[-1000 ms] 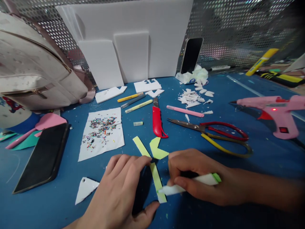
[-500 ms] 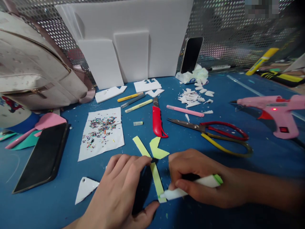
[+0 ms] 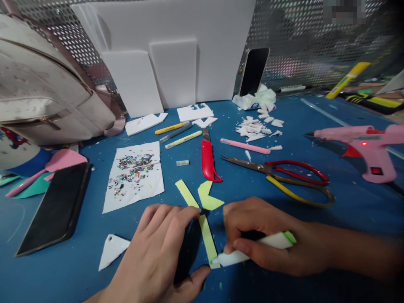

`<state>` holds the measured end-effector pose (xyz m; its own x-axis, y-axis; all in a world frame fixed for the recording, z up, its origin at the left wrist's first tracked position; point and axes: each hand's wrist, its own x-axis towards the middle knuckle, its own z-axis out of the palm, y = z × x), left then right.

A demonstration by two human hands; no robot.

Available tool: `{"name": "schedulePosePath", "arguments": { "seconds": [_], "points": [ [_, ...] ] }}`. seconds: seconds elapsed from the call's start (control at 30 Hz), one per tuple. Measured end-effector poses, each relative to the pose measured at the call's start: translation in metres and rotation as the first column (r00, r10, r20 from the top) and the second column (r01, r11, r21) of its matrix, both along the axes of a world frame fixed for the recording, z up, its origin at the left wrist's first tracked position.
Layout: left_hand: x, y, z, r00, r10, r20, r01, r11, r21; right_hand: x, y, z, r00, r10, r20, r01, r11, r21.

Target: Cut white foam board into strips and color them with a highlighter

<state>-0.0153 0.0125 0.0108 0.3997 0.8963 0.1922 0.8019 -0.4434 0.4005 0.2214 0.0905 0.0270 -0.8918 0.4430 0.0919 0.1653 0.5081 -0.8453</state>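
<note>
My left hand (image 3: 162,246) bridges over a light green strip (image 3: 207,237) on the blue table, gripping it lengthwise. The index fingertip is at the strip's far end and the thumb at its near end. In my right hand (image 3: 265,235) is a white marker (image 3: 236,257) with a green end, its tip touching the strip's near end. Just beyond, a second green strip (image 3: 187,193) lies beside an angled green piece (image 3: 208,198). A small marker cap (image 3: 182,163) rests farther back. Left of my left hand is a white triangular piece (image 3: 112,251) with a hole.
A red box cutter (image 3: 207,160), scissors (image 3: 268,169) and a pink glue gun (image 3: 362,143) with a lit red light lie ahead and right. Beads cover a paper sheet (image 3: 109,200); a dark phone (image 3: 57,210) lies left. White boards (image 3: 214,50) and a backpack (image 3: 47,80) stand behind.
</note>
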Motion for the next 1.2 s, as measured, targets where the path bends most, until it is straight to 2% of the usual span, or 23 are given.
{"name": "schedulePosePath", "arguments": {
  "seconds": [0.37, 1.07, 1.2],
  "points": [
    [-0.0012, -0.0021, 0.0016, 1.000, -0.003, 0.008, 0.003, 1.000, -0.012, 0.0010, -0.0004, -0.0041, 0.999, 0.024, -0.048, -0.024, 1.000, -0.006],
    [0.0015, -0.0021, 0.0000, 1.000, -0.005, -0.001, 0.005, 1.000, 0.010, 0.0001, 0.0001, -0.0013, 0.999, 0.030, -0.044, -0.030, 1.000, -0.003],
    [0.0021, -0.0020, 0.0005, 1.000, -0.009, 0.001, 0.009, 1.000, 0.000, -0.0012, 0.0020, 0.0014, 0.999, -0.026, -0.042, 0.025, 1.000, -0.017]
  ]
}}
